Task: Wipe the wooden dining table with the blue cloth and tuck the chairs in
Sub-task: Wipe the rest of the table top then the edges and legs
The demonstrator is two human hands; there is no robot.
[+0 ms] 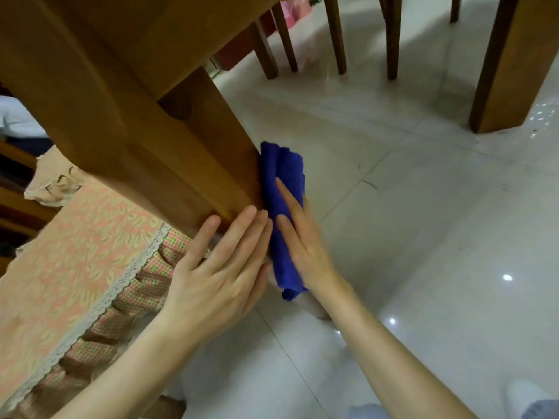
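I am low down, looking under the wooden dining table [90, 55]. One thick table leg [196, 158] slants down the middle left. The blue cloth [282, 182], folded into a long pad, lies pressed against the right face of that leg. My right hand [299, 234] holds the cloth flat against the wood, fingers stretched along it. My left hand [217, 267] rests open on the leg's lower front face, fingers together and touching the wood, just left of the cloth.
A chair seat with a pink floral and checked cushion cover [75, 261] sits at the lower left. Another table leg [511, 65] stands at the upper right. Several chair legs [338, 34] stand at the back on the glossy white tile floor [423, 237].
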